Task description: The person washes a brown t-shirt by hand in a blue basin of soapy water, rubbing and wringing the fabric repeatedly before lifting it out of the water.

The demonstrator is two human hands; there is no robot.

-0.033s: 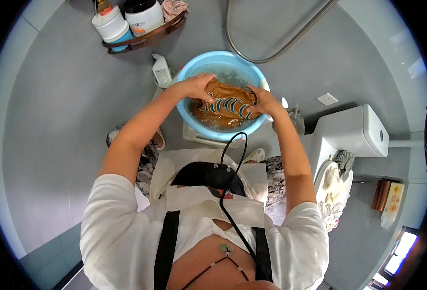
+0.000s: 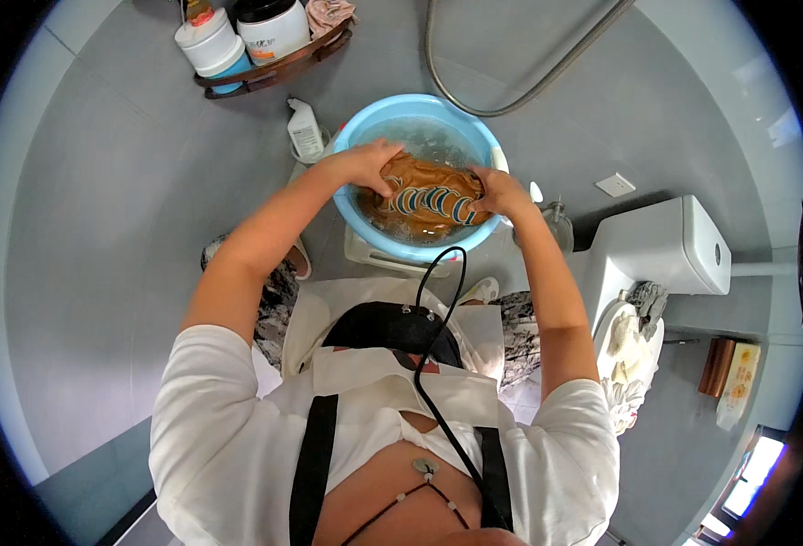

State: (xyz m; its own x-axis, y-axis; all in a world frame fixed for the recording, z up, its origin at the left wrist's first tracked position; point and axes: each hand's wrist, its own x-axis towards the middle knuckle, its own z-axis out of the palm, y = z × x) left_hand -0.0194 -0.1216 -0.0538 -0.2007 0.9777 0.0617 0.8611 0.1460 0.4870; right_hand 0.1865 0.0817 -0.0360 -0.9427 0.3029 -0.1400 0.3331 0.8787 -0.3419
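A brown garment [image 2: 429, 173] with a band of blue and white print lies bunched and wet in a light blue basin [image 2: 374, 114]. Water fills the basin around the cloth and partly covers its lower side. My left hand [image 2: 372, 166] grips the garment's left end, thumb toward the print. At the right end, my right hand [image 2: 501, 193] is closed on the cloth, its wrist over the basin's rim. Some fingertips of both hands are hidden by the fabric or the water.
A white bottle [image 2: 304, 130] stands left of the basin. Above it, a brown corner shelf [image 2: 278, 71] holds tubs. A metal hose [image 2: 520, 98] curves behind the basin. To the right are a glass jar [image 2: 558, 227] and a white toilet [image 2: 642, 244] with cloths on it.
Both hands keep their hold at the garment's two ends. The cloth and its print have shifted very slightly, and the left thumb has moved a little.
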